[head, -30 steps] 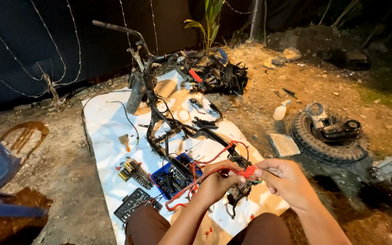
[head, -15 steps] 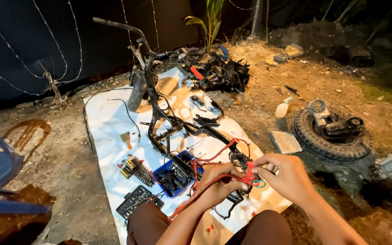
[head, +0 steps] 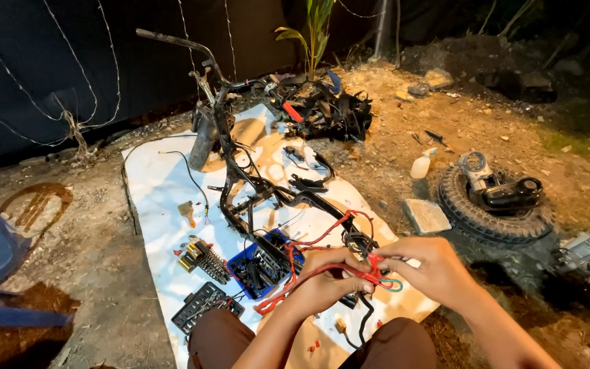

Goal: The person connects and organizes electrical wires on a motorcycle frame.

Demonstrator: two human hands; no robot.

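Both hands grip a red wire bundle (head: pixel 322 270) above the white sheet (head: pixel 158 191).

Left of the bundle lie a black socket case (head: pixel 203 305), a coil spring (head: pixel 206 260) and a blue parts tray (head: pixel 261 266) on the sheet. Left hand (head: pixel 326 283) closes around the red wires just right of the tray; right hand (head: pixel 431 270) pinches the same wires at their red connector end, fingers narrow. Beyond the bundle stands a stripped black scooter frame (head: pixel 240 178). Well right of the bundle, a tyre (head: pixel 493 212) rests on the dirt.
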